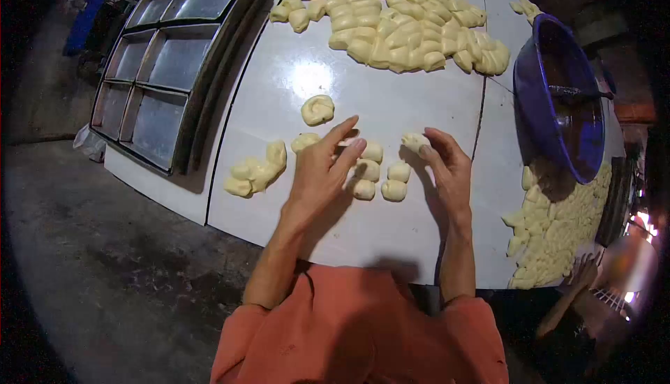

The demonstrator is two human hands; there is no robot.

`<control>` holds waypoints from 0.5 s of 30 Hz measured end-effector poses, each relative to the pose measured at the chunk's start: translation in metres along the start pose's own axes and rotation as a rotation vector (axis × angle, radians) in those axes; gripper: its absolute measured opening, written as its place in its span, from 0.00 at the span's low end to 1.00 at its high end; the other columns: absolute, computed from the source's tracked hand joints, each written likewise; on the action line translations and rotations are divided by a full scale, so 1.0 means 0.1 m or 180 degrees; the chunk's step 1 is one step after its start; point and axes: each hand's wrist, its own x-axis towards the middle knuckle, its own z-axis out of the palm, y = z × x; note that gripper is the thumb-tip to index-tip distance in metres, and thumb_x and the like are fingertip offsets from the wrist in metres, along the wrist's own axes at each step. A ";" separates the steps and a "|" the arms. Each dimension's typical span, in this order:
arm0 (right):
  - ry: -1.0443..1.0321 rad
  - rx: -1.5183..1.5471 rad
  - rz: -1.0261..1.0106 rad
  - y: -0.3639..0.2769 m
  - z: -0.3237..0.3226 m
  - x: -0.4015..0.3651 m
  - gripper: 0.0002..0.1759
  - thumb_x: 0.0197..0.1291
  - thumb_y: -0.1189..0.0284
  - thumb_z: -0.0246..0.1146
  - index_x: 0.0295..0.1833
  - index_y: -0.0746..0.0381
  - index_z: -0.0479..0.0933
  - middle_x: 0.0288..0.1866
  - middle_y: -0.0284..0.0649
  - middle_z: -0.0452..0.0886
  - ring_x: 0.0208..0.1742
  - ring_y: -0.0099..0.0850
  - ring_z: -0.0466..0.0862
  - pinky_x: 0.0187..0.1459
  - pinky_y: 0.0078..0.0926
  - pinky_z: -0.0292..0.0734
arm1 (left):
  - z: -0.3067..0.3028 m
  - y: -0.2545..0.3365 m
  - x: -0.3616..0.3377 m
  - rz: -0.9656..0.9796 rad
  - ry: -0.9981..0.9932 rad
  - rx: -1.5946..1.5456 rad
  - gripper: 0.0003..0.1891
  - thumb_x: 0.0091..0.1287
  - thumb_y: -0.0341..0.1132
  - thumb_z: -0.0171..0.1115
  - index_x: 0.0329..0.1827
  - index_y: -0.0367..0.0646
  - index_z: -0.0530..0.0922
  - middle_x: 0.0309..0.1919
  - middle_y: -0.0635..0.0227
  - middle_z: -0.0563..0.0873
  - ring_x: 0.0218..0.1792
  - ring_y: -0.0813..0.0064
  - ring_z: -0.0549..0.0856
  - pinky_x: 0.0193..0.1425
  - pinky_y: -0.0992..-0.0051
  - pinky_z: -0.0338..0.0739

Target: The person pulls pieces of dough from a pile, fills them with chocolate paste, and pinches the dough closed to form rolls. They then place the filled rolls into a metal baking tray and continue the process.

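We see the left hand (324,167) in the middle of the frame, released and flat, fingers stretched over a row of small rounded pale yellow dough pieces (393,190) on the white tabletop (391,244). Just right of it, the right hand (447,171) pinches one soft, lumpy pale yellow dough lump (413,141) at its fingertips. The pieces look smooth, matte and bun-shaped. A coiled dough piece (317,109) lies above; a large heap of cut dough (398,21) fills the top, a blue plastic bowl (551,56) sits right, and grey metal baking tins (174,63) lie upper left.
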 end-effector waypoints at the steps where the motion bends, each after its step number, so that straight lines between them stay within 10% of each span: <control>1: -0.0035 -0.0047 -0.0099 0.03 -0.02 0.06 0.16 0.67 0.75 0.61 0.57 0.71 0.79 0.49 0.48 0.85 0.49 0.31 0.84 0.54 0.29 0.80 | -0.08 0.00 0.01 0.0209 -0.0062 0.0400 0.24 0.75 0.42 0.59 0.69 0.38 0.76 0.57 0.55 0.85 0.49 0.64 0.86 0.55 0.67 0.81; 7: -0.1348 -0.1147 0.0200 -0.03 -0.19 0.15 0.18 0.68 0.71 0.57 0.55 0.71 0.80 0.48 0.50 0.85 0.47 0.38 0.85 0.51 0.32 0.78 | -0.14 -0.14 0.16 0.1510 -0.0345 0.1714 0.20 0.71 0.37 0.60 0.65 0.41 0.78 0.57 0.57 0.84 0.57 0.58 0.83 0.57 0.63 0.80; 15: -0.1164 -0.2768 -0.0840 -0.17 -0.12 0.04 0.18 0.71 0.66 0.57 0.60 0.64 0.79 0.57 0.48 0.80 0.56 0.48 0.80 0.58 0.41 0.76 | 0.00 -0.03 0.23 0.0887 -0.1158 0.1939 0.18 0.72 0.40 0.56 0.58 0.39 0.81 0.51 0.55 0.85 0.56 0.52 0.82 0.59 0.56 0.77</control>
